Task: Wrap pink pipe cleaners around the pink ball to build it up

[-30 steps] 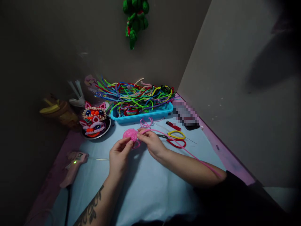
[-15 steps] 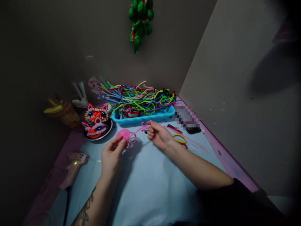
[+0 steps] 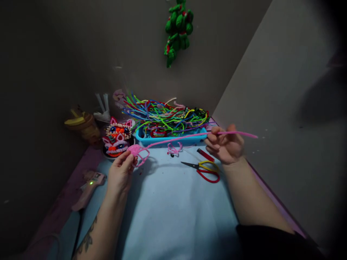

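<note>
Pinched between the thumb and fingers of my left hand (image 3: pixel 120 171) is a flat pink coil (image 3: pixel 133 149) of pipe cleaner, with loose loops hanging at its side. From the coil a long pink pipe cleaner strand (image 3: pixel 162 141) runs nearly straight to the right. My right hand (image 3: pixel 226 147), palm turned up, has the strand running through its curled fingers, and the free end sticks out past them. Below the strand lie a small tangle of pink pieces (image 3: pixel 175 148), a red lighter-like stick (image 3: pixel 205 155) and scissors (image 3: pixel 200 166) with yellow and red handles.
A blue tray (image 3: pixel 199 138) heaped with colourful pipe cleaners (image 3: pixel 168 115) stands at the back. Left of it, two lion-head figures (image 3: pixel 118 133) sit in a bowl. A pink glue gun (image 3: pixel 88 193) with a green light and cord lies at left. Green ornaments (image 3: pixel 177 32) hang above.
My right hand has moved right and turned palm up, drawing the pink strand out long. My left hand and the coil shifted slightly left. The scissors are now uncovered.
</note>
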A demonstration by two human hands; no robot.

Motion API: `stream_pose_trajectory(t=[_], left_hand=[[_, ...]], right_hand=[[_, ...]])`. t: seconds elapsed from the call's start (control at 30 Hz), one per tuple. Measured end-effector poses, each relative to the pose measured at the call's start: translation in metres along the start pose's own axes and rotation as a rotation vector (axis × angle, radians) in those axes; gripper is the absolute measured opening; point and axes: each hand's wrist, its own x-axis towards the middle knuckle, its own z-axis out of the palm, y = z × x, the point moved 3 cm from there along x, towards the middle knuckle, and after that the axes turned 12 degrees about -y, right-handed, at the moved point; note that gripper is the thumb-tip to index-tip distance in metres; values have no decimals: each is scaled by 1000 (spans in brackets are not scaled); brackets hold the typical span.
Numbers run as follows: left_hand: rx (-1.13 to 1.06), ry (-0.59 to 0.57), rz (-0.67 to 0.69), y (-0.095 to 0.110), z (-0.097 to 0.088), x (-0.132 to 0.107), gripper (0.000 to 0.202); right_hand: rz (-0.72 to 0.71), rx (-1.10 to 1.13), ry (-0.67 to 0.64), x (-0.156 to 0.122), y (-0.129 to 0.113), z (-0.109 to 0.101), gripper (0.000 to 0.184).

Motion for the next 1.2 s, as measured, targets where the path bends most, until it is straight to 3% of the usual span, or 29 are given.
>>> stream_pose_trajectory(t=[0.13, 0.23, 0.37, 0.57, 0.87, 1.2], left_hand=[[-13, 11, 14, 2, 2, -1, 41], [-27, 1, -18, -3, 7, -4, 42], [-46, -24, -107, -14, 18, -13, 43], [-99, -64, -240, -25, 31, -28, 37], [-137, -118, -322, -31, 34, -34, 20], [-182, -116, -381, -31, 35, -36, 16]], right_hand=[[60, -138, -88, 0, -2, -2, 32], [37, -200, -13, 5, 7, 7, 37], [-56, -101, 77, 13, 35, 31, 49], [26, -150, -47, 14, 72, 64, 30], [-146, -429, -50, 6, 87, 70, 18], [-145, -352, -238, 2, 90, 80, 14]])
